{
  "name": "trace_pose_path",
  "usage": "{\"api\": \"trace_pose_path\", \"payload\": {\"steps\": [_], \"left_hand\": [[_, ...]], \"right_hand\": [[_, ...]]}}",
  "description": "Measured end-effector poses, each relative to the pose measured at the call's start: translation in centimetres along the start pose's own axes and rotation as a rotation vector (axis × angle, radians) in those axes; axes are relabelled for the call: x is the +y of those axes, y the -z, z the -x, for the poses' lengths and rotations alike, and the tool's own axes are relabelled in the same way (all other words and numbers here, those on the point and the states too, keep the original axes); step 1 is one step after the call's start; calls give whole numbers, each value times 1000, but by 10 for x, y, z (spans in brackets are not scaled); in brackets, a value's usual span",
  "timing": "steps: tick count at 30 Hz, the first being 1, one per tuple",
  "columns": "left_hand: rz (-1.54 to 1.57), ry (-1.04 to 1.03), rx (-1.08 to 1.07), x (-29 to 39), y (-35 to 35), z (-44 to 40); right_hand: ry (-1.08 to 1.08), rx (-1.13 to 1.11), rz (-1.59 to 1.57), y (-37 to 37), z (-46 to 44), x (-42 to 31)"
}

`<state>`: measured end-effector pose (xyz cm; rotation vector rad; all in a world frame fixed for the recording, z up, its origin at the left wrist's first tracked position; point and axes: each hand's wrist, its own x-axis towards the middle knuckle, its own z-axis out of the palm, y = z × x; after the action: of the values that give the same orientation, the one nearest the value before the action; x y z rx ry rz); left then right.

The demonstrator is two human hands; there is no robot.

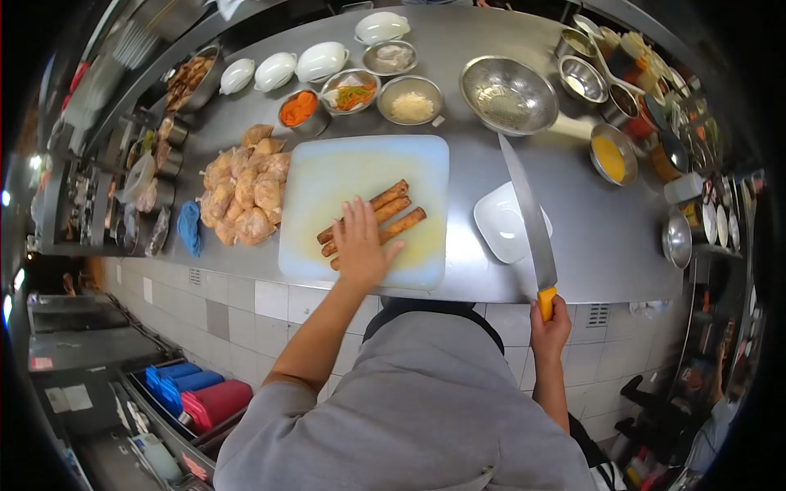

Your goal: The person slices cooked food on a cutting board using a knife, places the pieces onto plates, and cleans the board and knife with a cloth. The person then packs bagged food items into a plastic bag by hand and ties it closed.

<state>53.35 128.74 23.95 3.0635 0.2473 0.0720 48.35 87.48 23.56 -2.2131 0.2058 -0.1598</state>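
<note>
the left hand (360,248) lay open, fingers spread, across the rolls (404,223) on the board (315,180); to the right, the right hand (551,325) grasped a knife (530,209) (yellow-handled), blade pointing far.

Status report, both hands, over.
Left hand spread on brown cylindrical rolls. Right hand holding long yellow-handled metal knife. Knife hides part of white squarish dish.

We note even, moderate light over the steel counter (606,245), with soft glare on its surface. Small white lights (6,198) flare at far left. The browned rolls (403,227) read clearly; curvature, softness and black corners mark the periphery.
</note>
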Motion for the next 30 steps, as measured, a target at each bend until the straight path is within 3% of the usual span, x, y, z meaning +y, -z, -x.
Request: {"api": "trace_pose_path", "payload": {"steps": [3,10,17,19,21,23,25,30], "left_hand": [[48,-32,26,-9,-15,-21],[167,196,-94,-103,-19,-158],[87,-149,-142,-15,6,-14],[130,-199,-107,-16,5,-13],[99,-55,17,-17,21,-20],[206,-54,-49,-24,10,-33],[310,-46,-116,-27,4,-45],[322,-172,-18,-19,10,-65]], "right_hand": [[2,-48,13,-7,1,-25],[13,-164,63,-24,7,-44],[-75,-297,181,-31,6,-67],[15,-332,88,-41,7,-64],[64,-347,76,-48,6,-75],[115,-361,66,-56,0,-90],[29,-490,143,-62,-11,-108],[93,-540,336,-86,-40,-121]]}}
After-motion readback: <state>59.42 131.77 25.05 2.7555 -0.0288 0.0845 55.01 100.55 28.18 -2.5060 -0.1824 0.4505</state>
